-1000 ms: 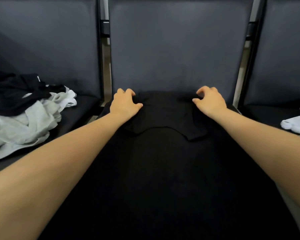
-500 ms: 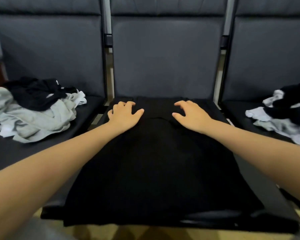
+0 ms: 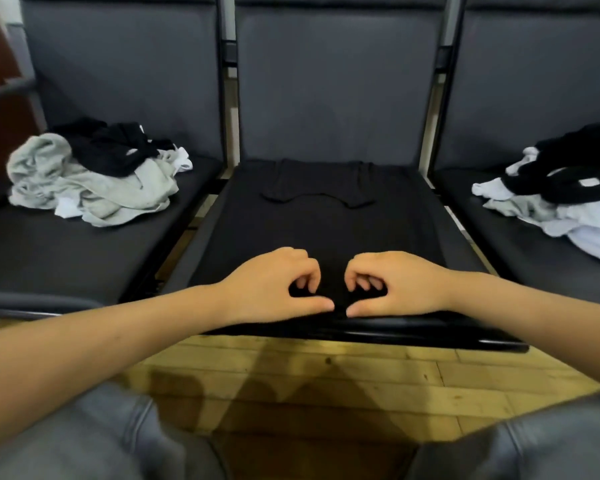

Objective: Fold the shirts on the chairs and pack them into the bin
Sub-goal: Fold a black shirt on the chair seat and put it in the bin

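A black shirt (image 3: 326,226) lies flat along the middle chair seat (image 3: 465,341), its sleeves folded in at the far end near the backrest. My left hand (image 3: 271,289) and my right hand (image 3: 399,289) sit side by side at the shirt's near edge, by the front of the seat. On both hands the fingers curl down into the cloth and the thumbs point toward each other along the hem, so each appears to grip the near hem. No bin is in view.
A heap of grey, white and black shirts (image 3: 94,178) lies on the left chair. Another heap of white, grey and black shirts (image 3: 565,195) lies on the right chair. Wooden floor (image 3: 326,375) shows below the seat, with my grey-trousered knees (image 3: 84,441) at the bottom.
Both hands have drawn back from the shirt's far end by the backrest to its near edge and closed together. The view has pulled back, showing the floor and my knees.
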